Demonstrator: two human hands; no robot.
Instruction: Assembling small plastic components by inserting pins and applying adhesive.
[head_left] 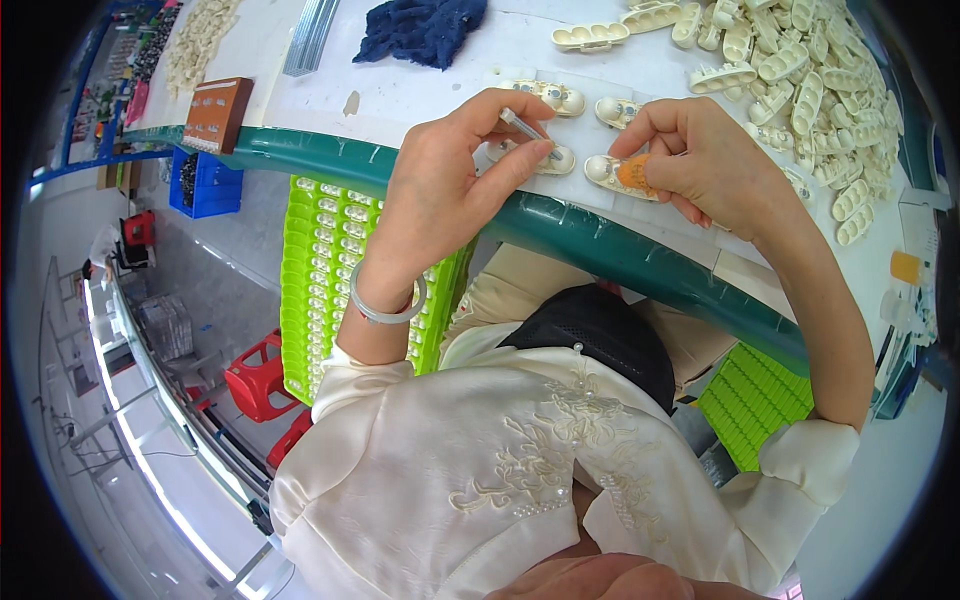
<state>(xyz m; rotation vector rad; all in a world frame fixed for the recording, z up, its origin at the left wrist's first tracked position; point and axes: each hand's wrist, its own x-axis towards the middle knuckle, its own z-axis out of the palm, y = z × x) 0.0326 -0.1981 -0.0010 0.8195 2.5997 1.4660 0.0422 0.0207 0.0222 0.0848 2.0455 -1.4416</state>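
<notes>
My left hand (pixel 450 175) is closed on a slim, pale rod-like tool (pixel 522 124), pinched between thumb and fingers. Its tip points at a small oval cream plastic shell (pixel 555 161) with round hollows and grey parts inside. At the right, my right hand (pixel 705 165) pinches a small orange piece (pixel 634 173) over another cream shell (pixel 601 170); whether it is a tool or a cover on a fingertip I cannot make out. Just beyond the hands lie two more shells, a far left one (pixel 548 96) and a far right one (pixel 617 111).
Many loose cream shells (pixel 800 75) are heaped at the right. A dark blue cloth (pixel 420 30), metal strips (pixel 312 38) and a brown block (pixel 217 113) lie farther back. A green rounded edge (pixel 560 222) borders the table; a filled green tray (pixel 330 270) stands below it.
</notes>
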